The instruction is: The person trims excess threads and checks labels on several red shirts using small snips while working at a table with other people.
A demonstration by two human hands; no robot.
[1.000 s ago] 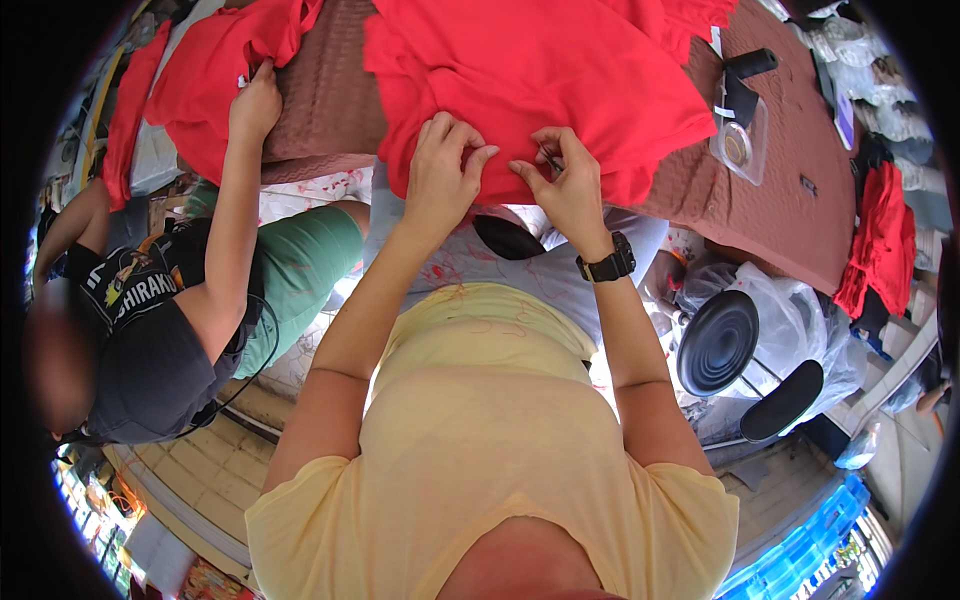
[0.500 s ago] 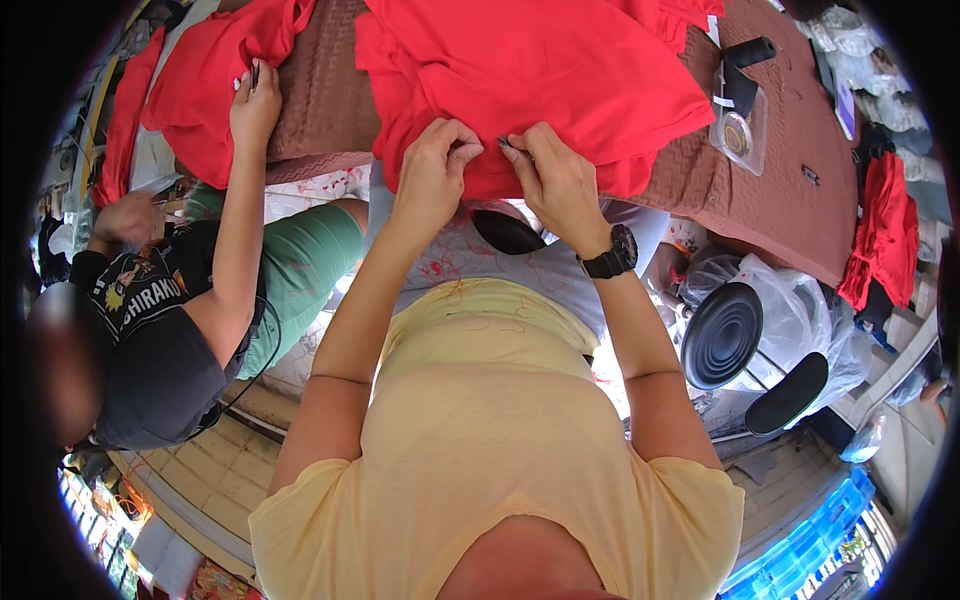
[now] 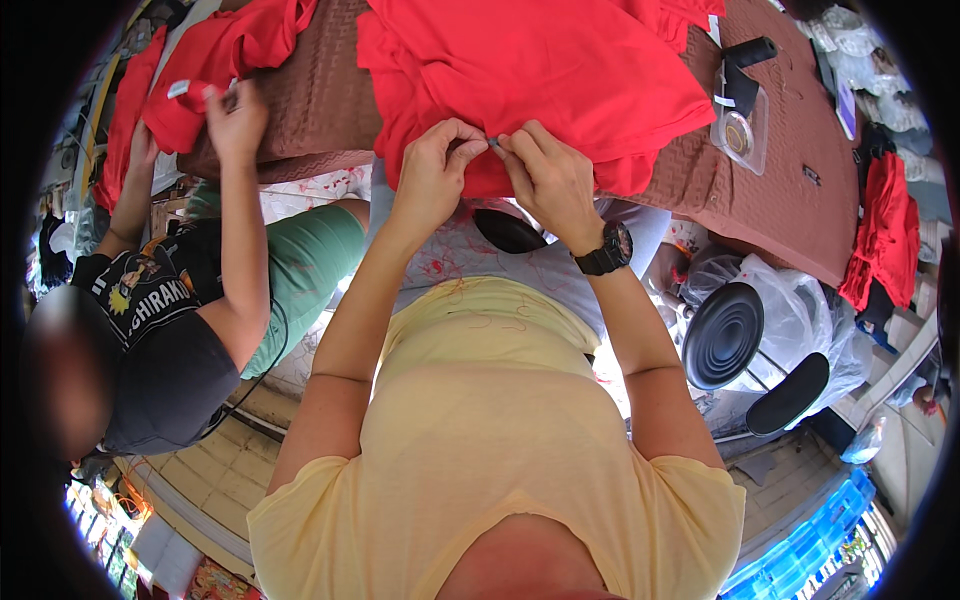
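A red fabric garment (image 3: 530, 70) lies spread over the table edge in front of me and hangs toward my lap. My left hand (image 3: 435, 168) is closed in a pinch at the garment's near edge. Close beside it, my right hand (image 3: 550, 180), with a black watch on the wrist, pinches a small dark grey piece (image 3: 493, 142) between thumb and forefinger; its kind is too small to make out. The fingertips of both hands almost meet over the red cloth.
A brown textured cover (image 3: 790, 200) drapes the table. At the right lie a clear plastic box (image 3: 762, 130) and a black cylindrical handle (image 3: 750, 52). Black round stool (image 3: 722, 335) and plastic bags stand lower right. At left, a co-worker (image 3: 180, 330) handles red cloth (image 3: 200, 105).
My right fingertips have shifted slightly left, closer to my left hand, with the small grey piece. The co-worker's hands have moved, and a white label now shows on their red cloth.
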